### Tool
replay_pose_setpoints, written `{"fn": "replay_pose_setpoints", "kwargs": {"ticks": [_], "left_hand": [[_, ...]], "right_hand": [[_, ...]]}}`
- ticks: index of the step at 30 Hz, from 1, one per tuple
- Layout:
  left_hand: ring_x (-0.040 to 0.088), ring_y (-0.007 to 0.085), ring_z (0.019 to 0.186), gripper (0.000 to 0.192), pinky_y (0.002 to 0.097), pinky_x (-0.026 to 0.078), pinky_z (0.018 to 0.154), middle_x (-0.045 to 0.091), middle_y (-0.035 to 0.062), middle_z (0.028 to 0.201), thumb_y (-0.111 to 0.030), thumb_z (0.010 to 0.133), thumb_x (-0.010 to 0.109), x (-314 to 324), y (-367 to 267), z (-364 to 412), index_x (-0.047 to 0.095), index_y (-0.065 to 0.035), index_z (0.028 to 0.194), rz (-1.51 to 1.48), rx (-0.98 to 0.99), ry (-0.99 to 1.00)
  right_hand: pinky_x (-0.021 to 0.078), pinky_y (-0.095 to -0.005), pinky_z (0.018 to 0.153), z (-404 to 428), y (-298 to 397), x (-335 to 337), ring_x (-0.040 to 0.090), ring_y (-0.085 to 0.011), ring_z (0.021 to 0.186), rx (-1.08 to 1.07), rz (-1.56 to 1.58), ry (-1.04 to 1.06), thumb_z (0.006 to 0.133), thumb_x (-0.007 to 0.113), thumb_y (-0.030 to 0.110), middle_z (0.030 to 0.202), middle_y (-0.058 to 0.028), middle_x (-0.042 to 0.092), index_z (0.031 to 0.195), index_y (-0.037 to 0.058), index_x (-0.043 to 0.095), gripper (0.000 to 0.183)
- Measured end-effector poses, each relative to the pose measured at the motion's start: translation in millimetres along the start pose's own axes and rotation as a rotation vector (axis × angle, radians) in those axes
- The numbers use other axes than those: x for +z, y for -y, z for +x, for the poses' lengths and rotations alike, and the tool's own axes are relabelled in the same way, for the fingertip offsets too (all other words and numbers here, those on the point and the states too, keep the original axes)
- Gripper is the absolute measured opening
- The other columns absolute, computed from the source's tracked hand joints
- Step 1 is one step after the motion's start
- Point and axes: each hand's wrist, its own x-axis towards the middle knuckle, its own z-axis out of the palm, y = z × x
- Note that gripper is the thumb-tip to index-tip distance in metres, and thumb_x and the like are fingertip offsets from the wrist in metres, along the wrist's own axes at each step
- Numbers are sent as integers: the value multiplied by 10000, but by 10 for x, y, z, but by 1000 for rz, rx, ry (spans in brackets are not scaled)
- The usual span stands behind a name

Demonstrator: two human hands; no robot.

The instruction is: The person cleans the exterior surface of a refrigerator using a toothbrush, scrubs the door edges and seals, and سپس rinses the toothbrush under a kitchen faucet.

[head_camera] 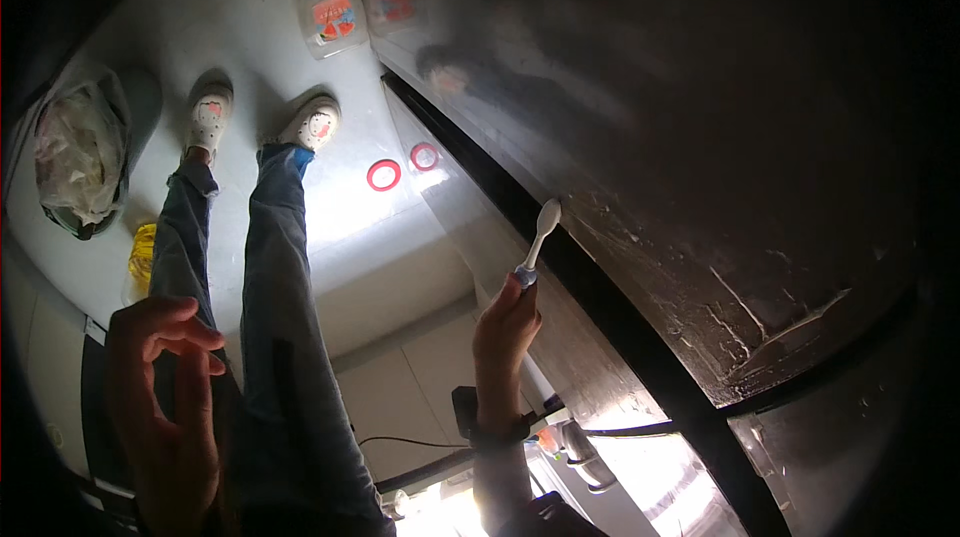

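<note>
My right hand (507, 338) grips a white toothbrush (541, 233) by its handle. The brush's head touches or nearly touches a black frame bar (600, 293) beside a dark glass pane (750, 184). Whitish streaks and flecks mark the pane's lower part. My left hand (166, 402) is raised at the lower left, its fingers curled and apart, with nothing seen between them. A dark band is on my right wrist.
A bin with a plastic bag (82, 154) stands on the left, near a yellow-topped container (141, 259). A clear plastic jar (334, 17) and a red ring (384, 175) are on the floor. Metal cups (589, 458) stand at the lower right.
</note>
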Motion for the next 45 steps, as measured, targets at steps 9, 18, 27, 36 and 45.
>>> {"fn": "replay_pose_setpoints", "kwargs": {"ticks": [9, 18, 27, 36, 45], "left_hand": [[516, 147, 620, 248, 295, 453, 648, 529, 102, 804, -261, 835, 419, -22, -48, 17, 447, -81, 1003, -45, 35, 9], [518, 149, 624, 257, 305, 453, 665, 528, 103, 799, -271, 839, 406, -13, 24, -29, 446, -76, 1001, 41, -39, 1], [500, 146, 609, 239, 308, 441, 643, 515, 98, 786, -256, 839, 407, 18, 67, -60, 443, -83, 999, 42, -24, -17], [535, 156, 681, 203, 287, 462, 619, 536, 93, 791, -190, 802, 474, 3, 60, -58, 462, -76, 970, -59, -1, -15], [516, 150, 618, 268, 289, 454, 603, 526, 102, 788, -289, 837, 406, 16, 130, -91, 453, -74, 990, 60, -25, -55]], "right_hand": [[370, -347, 432, -8, 92, -428, 510, -286, 480, 141, -127, -34, 841, 366, 218, 526, -152, 471, 769, 0, 486, 259], [396, -361, 454, -61, 153, -369, 530, -336, 530, 231, 218, -17, 841, 369, 184, 559, -158, 498, 808, 24, 474, 195], [383, -359, 421, -70, 142, -125, 521, -327, 492, 151, -9, -9, 826, 374, 159, 544, -167, 501, 767, 0, 475, 198], [371, -328, 400, 75, 218, -198, 493, -299, 449, -111, -152, -130, 869, 326, 264, 505, -157, 463, 746, -16, 462, 335], [325, -315, 371, 97, 246, -18, 455, -240, 407, -94, -86, -141, 859, 331, 336, 477, -122, 416, 650, 31, 441, 386]]}}
